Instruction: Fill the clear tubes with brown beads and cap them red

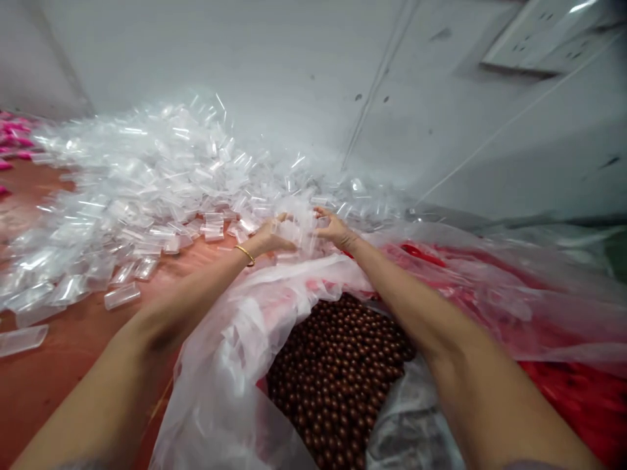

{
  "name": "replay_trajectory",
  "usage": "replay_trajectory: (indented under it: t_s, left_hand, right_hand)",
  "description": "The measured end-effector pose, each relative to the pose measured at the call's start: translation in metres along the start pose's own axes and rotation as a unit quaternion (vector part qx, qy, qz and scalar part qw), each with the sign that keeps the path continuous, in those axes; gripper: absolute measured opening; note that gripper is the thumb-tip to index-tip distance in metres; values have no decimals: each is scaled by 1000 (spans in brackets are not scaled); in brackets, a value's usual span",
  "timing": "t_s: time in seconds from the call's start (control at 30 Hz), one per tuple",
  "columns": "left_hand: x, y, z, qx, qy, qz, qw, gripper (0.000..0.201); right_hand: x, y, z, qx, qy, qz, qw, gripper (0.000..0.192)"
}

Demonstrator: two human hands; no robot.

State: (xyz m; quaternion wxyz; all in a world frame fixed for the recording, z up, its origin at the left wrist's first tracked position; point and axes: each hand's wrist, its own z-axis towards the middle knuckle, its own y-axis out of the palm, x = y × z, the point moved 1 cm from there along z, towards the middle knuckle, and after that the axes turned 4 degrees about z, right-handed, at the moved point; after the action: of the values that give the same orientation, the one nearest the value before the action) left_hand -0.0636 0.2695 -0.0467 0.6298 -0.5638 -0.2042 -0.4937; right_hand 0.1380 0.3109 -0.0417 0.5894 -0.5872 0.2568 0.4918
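Observation:
A big heap of small clear plastic tubes [142,189] lies on the brown table [59,365], spread toward the grey wall. Both my arms reach far forward to the heap's near right edge. My left hand [272,236], with a gold bangle on its wrist, and my right hand [333,227] face each other and cup a clump of the clear tubes [300,230] between them. Below my arms, an open clear plastic bag [230,365] holds a mass of small brown balls [337,372].
The bag sits in a red container [582,391] on the right, draped in clear plastic. Pink pieces [12,140] lie at the far left of the table. A white socket panel [539,39] hangs on the wall at upper right. Loose tubes [121,295] lie scattered nearer me.

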Motion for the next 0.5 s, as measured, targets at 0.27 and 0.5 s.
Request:
replay_trajectory:
  t_s: [0.27,0.5]
  left_hand:
    - [128,-25,-51,-18,130,211,969,62]
    - [169,21,-146,-96,163,432,882,60]
  right_hand:
    - [-81,-48,-72,8,-66,155,986,76]
    - [-91,-55,-168,-26,-148,-155,976,66]
